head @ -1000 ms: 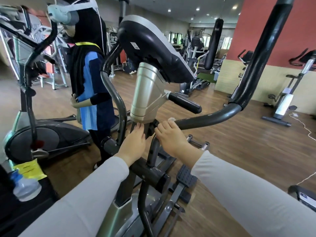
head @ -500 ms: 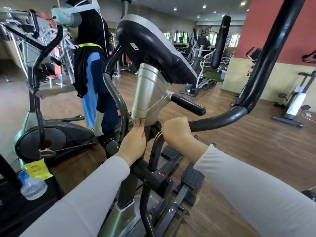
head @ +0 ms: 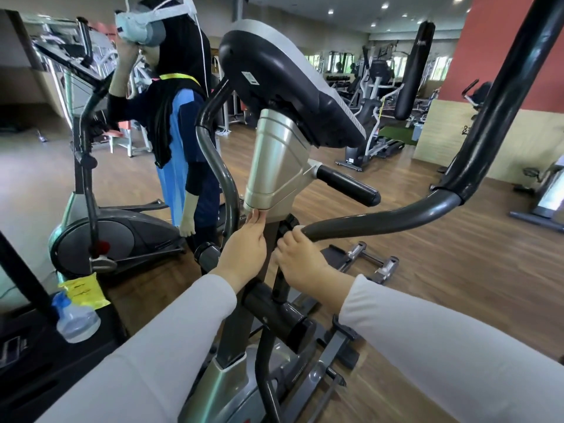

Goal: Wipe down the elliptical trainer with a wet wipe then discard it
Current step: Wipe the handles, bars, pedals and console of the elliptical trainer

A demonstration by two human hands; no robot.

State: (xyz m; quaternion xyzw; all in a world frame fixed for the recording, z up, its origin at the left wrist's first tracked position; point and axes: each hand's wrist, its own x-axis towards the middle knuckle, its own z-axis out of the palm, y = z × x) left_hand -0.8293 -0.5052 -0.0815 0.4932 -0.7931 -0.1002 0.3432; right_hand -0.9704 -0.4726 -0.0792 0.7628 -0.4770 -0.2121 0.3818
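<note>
1. Since half a second ago the right hand (head: pixel 302 257) has slipped lower and closer in beneath the silver shroud (head: pixel 277 166) of the elliptical trainer (head: pixel 232 380). The person (head: pixel 183 123) behind the shroud has lifted an arm to a headset (head: pixel 143 25).
2. Just under the shroud, the left hand (head: pixel 244 248) is straight-fingered, its fingertips (head: pixel 256 213) touching the shroud's bottom rim.
3. Below and right of the shroud, the right hand's fingers are curled at the inner end of the moving handlebar (head: pixel 381 221). I cannot tell whether they clasp the bar or a wet wipe; a pale speck there is too small to name.
4. Low and left of the shroud stands a spray bottle (head: pixel 76 322).
5. Left of the shroud and farther back, the person stands beside a second elliptical (head: pixel 116 236).
6. Far behind the shroud, to its right, hangs a black punching bag (head: pixel 412 71).
</note>
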